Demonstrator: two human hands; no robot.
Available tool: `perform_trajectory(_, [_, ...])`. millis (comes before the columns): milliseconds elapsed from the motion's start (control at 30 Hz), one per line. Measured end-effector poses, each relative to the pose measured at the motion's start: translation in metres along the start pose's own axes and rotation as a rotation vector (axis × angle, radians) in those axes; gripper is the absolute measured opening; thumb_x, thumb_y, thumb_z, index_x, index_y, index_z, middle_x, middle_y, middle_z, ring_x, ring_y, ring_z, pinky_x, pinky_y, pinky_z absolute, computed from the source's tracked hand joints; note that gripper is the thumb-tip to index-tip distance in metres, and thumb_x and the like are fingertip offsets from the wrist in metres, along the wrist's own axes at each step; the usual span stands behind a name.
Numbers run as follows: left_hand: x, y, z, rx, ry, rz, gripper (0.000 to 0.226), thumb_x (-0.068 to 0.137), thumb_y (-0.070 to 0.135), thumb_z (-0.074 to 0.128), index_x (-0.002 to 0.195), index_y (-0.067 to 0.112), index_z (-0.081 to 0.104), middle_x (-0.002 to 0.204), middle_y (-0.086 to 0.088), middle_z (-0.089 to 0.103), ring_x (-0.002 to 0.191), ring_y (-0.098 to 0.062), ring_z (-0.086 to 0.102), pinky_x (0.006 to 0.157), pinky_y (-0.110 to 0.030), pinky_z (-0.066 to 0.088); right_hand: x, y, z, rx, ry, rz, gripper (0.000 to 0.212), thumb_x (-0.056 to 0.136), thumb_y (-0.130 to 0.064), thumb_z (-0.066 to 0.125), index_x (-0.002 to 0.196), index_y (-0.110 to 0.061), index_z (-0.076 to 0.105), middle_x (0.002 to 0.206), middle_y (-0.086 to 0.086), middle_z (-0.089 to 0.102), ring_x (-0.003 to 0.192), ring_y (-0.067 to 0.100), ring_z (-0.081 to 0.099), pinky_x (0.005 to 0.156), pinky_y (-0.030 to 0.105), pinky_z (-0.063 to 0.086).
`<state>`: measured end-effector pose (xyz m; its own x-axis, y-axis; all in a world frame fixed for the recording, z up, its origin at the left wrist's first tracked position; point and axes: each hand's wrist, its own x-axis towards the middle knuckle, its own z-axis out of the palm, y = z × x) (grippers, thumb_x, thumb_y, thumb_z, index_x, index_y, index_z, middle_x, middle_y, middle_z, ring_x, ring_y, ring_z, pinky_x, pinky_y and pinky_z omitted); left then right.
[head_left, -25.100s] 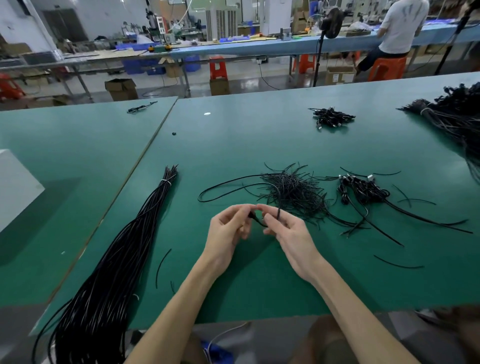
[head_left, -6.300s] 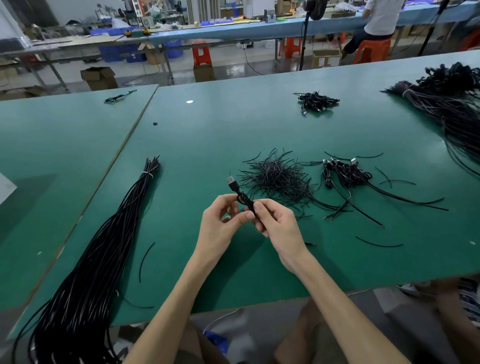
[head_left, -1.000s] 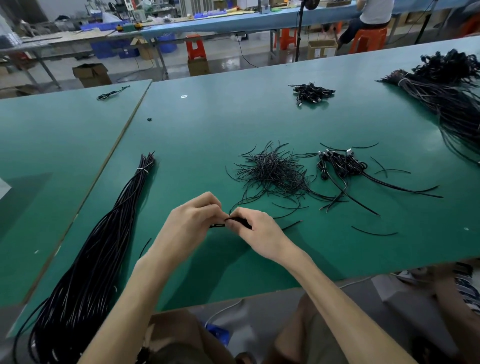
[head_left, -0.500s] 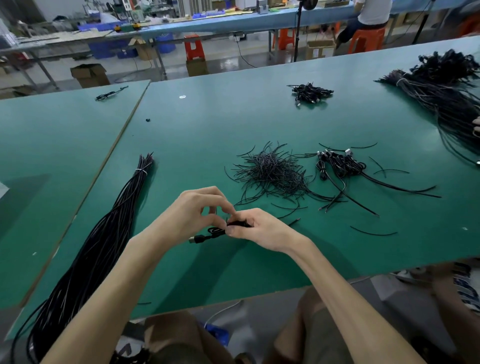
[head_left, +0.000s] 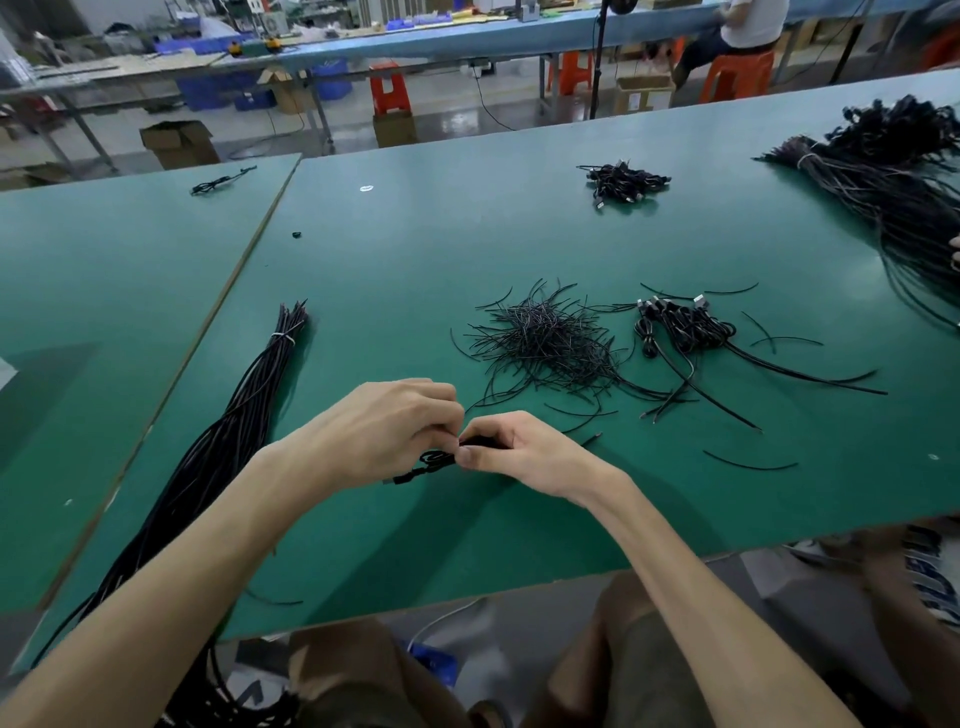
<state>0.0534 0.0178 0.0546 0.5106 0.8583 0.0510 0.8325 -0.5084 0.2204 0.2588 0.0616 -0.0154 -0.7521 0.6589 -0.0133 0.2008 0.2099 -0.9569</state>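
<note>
Where the two hands meet just above the green table (head_left: 415, 234), I see the left hand (head_left: 384, 431) curled round a small coiled black cable (head_left: 434, 460), one end of which sticks out beneath it. The right hand (head_left: 519, 452) pinches the same coil between thumb and fingers. A pile of short ties (head_left: 545, 338) lies just beyond, and a long cable bundle (head_left: 228, 441) lies to the left.

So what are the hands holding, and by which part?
A coiled black cable: left hand and right hand both pinch the coil; its plug end sticks out free.
</note>
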Motion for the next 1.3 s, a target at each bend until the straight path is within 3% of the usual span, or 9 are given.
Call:
perform_trajectory(133, [-0.003,0.002,0.003,-0.080,-0.071,-0.022,0.020,0.103,0.023,0.055,0.084,0.022,0.055,0.086,0.010,0.048,0.075,-0.014,0.048,0.069,-0.039,0.046,-0.001,0.001,0.003,-0.039,0.009,-0.020,0.018,0.100,-0.030,0.067,0.100,-0.012,0.070,0.074,-0.004,0.053,0.066,0.012,0.038,0.062,0.029,0.031])
perform_trajectory(267, [-0.004,0.006,0.012,-0.042,-0.027,-0.035,0.023,0.105,0.024,0.049,0.083,0.019,0.049,0.084,0.008,0.045,0.070,-0.015,0.045,0.069,-0.042,0.046,-0.002,0.005,0.012,-0.086,0.152,-0.007,0.014,0.099,-0.031,0.067,0.097,-0.018,0.071,0.083,0.013,0.065,0.073,0.017,0.049,0.072,0.048,0.045])
perform_trajectory(367, [-0.002,0.006,0.020,-0.039,0.036,-0.088,0.025,0.105,0.026,0.046,0.081,0.019,0.044,0.081,0.007,0.044,0.068,-0.017,0.043,0.067,-0.042,0.045,-0.004,0.008,0.019,-0.151,0.268,-0.025,0.010,0.099,-0.030,0.067,0.095,-0.021,0.071,0.080,-0.001,0.068,0.070,0.012,0.052,0.070,0.037,0.047])
perform_trajectory(500, [0.006,0.024,0.044,-0.174,0.328,-0.303,0.027,0.103,0.024,0.050,0.078,0.017,0.043,0.077,0.007,0.046,0.069,-0.020,0.044,0.065,-0.040,0.041,-0.008,0.006,0.021,-0.168,0.447,-0.054,0.010,0.101,-0.021,0.064,0.100,-0.014,0.071,0.085,0.000,0.072,0.077,0.021,0.061,0.076,0.043,0.053])
perform_trajectory(667, [0.031,0.055,0.073,-0.406,0.699,-0.586,0.029,0.101,0.022,0.054,0.074,0.019,0.045,0.069,0.009,0.049,0.063,-0.010,0.044,0.058,-0.021,0.033,-0.013,0.004,0.027,-0.391,0.679,-0.146,0.020,0.104,-0.017,0.058,0.118,-0.011,0.070,0.104,0.002,0.071,0.089,0.023,0.064,0.081,0.044,0.054])
perform_trajectory(800, [0.049,0.064,0.080,-0.688,0.857,-0.735,0.029,0.101,0.021,0.053,0.074,0.013,0.051,0.065,0.009,0.054,0.060,-0.010,0.044,0.060,-0.027,0.037,-0.014,0.002,0.028,-0.407,0.684,-0.177,0.035,0.107,-0.014,0.051,0.140,-0.005,0.059,0.110,0.006,0.063,0.094,0.021,0.063,0.088,0.037,0.054])
perform_trajectory(967, [0.051,0.055,0.080,-1.104,0.945,-0.647,0.025,0.103,0.011,0.054,0.079,0.004,0.057,0.061,0.013,0.050,0.057,-0.004,0.041,0.055,-0.019,0.039,-0.013,-0.001,0.027,-0.287,0.675,-0.236,0.040,0.108,-0.014,0.050,0.145,0.000,0.054,0.110,0.001,0.061,0.090,0.006,0.059,0.087,0.015,0.047])
perform_trajectory(1133, [0.044,0.053,0.085,-1.320,0.866,-0.568,0.025,0.105,0.015,0.054,0.080,0.013,0.060,0.067,0.011,0.052,0.061,-0.003,0.041,0.060,-0.015,0.039,-0.013,0.005,0.015,0.018,0.684,-0.179,0.038,0.097,-0.001,0.066,0.133,-0.014,0.067,0.115,-0.007,0.071,0.104,0.009,0.068,0.093,0.032,0.058])
perform_trajectory(1300, [0.040,0.060,0.083,-1.553,0.764,-0.447,0.027,0.101,0.020,0.058,0.074,0.019,0.053,0.071,0.002,0.039,0.064,-0.011,0.030,0.063,-0.023,0.032,-0.013,0.006,0.013,0.122,0.722,-0.191,0.041,0.092,0.006,0.068,0.120,-0.024,0.074,0.115,-0.009,0.070,0.112,0.012,0.067,0.093,0.029,0.056])
